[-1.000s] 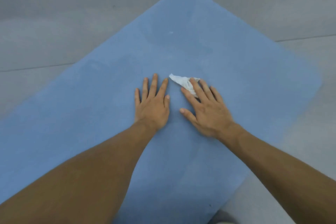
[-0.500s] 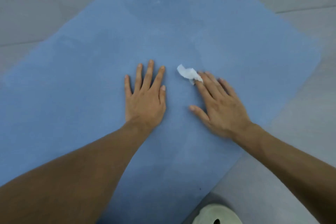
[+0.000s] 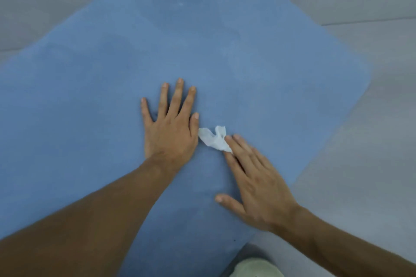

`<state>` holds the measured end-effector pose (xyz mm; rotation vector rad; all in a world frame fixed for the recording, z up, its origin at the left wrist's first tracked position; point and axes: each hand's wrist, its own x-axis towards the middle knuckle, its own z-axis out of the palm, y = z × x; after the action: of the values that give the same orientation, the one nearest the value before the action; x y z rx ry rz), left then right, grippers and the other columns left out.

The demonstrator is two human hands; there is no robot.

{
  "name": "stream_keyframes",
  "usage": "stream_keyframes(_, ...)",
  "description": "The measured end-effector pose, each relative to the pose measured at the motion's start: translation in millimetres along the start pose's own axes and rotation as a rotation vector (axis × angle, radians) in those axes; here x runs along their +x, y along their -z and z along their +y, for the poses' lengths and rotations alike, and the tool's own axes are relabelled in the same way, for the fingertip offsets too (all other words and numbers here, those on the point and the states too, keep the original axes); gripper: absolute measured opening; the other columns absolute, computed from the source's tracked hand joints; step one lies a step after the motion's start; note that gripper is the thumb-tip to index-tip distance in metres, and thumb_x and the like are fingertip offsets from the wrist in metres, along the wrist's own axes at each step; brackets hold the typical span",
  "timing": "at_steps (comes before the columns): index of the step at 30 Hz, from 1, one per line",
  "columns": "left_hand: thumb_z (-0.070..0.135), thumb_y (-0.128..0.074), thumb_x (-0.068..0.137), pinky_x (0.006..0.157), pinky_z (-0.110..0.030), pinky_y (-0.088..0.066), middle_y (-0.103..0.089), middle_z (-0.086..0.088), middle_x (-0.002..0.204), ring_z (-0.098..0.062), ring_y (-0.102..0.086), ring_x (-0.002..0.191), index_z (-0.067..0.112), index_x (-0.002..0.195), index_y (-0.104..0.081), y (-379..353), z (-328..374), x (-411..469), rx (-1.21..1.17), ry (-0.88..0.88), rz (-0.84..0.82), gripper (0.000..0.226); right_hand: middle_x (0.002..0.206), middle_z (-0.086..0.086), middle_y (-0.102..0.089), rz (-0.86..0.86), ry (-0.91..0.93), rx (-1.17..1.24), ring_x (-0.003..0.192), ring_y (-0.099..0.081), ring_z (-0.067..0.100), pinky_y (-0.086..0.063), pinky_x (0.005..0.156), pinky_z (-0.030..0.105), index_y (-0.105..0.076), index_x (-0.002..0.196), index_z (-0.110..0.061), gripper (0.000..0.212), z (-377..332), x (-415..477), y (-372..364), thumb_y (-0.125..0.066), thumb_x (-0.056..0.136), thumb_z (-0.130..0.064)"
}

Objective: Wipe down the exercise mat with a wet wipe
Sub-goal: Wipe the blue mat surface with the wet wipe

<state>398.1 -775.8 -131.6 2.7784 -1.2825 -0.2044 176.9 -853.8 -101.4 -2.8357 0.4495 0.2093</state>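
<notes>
The right hand (image 3: 254, 180) lies with its fingers straight and close together, their tips pressing down on the near edge of the wet wipe (image 3: 212, 139), while the thumb is splayed out to the side; nothing is pinched or curled round. The wipe is a small, crumpled white scrap (one corner of it stands up a little) lying on the middle part of the exercise mat (image 3: 247, 63), between the two hands; its left corner sits just beside the thumb side of the left hand (image 3: 171, 128), and whether the two touch cannot be told. The left hand is flat on the mat, palm down, fingers straight and spread apart, holding nothing. The mat is blue and lies slantwise across a grey floor (image 3: 371, 153), with one rounded corner at the right. At the bottom edge, just off the mat's near side, a pale rounded object (image 3: 256, 267) is partly cut off from view.
</notes>
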Motion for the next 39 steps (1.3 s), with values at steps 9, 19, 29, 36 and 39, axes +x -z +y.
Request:
stream_keyframes(9, 0.039, -0.025, 0.106, 0.125, -0.059, -0.002, -0.003, 0.01, 0.172, -0.017, 0.001, 0.159, 0.034, 0.163, -0.015, 4.7, 7.2, 2.7, -0.049, -0.014, -0.009, 0.059, 0.169, 0.009, -0.023, 0.089, -0.117, -0.135, 0.157, -0.019, 0.022, -0.017, 0.127, 0.043, -0.025, 0.161, -0.008, 0.082, 58.9, 53.5, 16.5, -0.02, 0.103, -0.065)
stream_keyframes(19, 0.042, -0.018, 0.105, 0.125, -0.059, -0.001, 0.001, 0.009, 0.173, -0.018, 0.005, 0.159, 0.032, 0.164, -0.009, 5.1, 13.9, 2.5, -0.033, -0.017, -0.022, 0.06, 0.172, 0.011, -0.007, 0.063, -0.16, 0.044, 0.159, -0.006, 0.025, -0.015, 0.128, 0.043, -0.015, 0.162, -0.005, 0.092, 36.3, 51.0, 17.9, -0.027, 0.098, -0.071)
stream_keyframes(29, 0.042, -0.017, 0.106, 0.125, -0.059, -0.002, 0.0, 0.009, 0.173, -0.017, 0.003, 0.159, 0.033, 0.164, -0.009, 5.0, 18.2, -2.1, 0.005, -0.064, -0.036, 0.059, 0.17, 0.007, -0.018, 0.003, 0.129, -0.051, 0.158, -0.015, 0.021, -0.025, 0.122, 0.047, -0.038, 0.157, -0.007, 0.087, -4.5, -23.4, -14.2, -0.033, 0.1, -0.073)
stream_keyframes(36, 0.043, -0.009, 0.104, 0.126, -0.058, -0.001, 0.001, 0.009, 0.173, -0.017, 0.005, 0.159, 0.033, 0.164, -0.009, 6.6, 19.9, -3.0, -0.009, -0.065, -0.033, 0.061, 0.168, 0.011, -0.023, 0.147, -0.23, -0.081, 0.156, -0.021, 0.024, -0.019, 0.126, 0.045, -0.029, 0.16, -0.006, 0.084, 73.6, 54.1, 15.5, -0.016, 0.103, -0.066)
stream_keyframes(39, 0.043, -0.01, 0.104, 0.126, -0.058, -0.002, 0.0, 0.009, 0.173, -0.017, 0.005, 0.159, 0.033, 0.164, -0.01, 6.0, 19.6, -2.6, -0.009, -0.06, -0.029, 0.061, 0.171, 0.007, -0.016, 0.14, -0.263, -0.068, 0.158, -0.012, 0.02, -0.013, 0.128, 0.042, -0.024, 0.161, -0.007, 0.088, 76.6, 62.3, 15.7, -0.013, 0.101, -0.07)
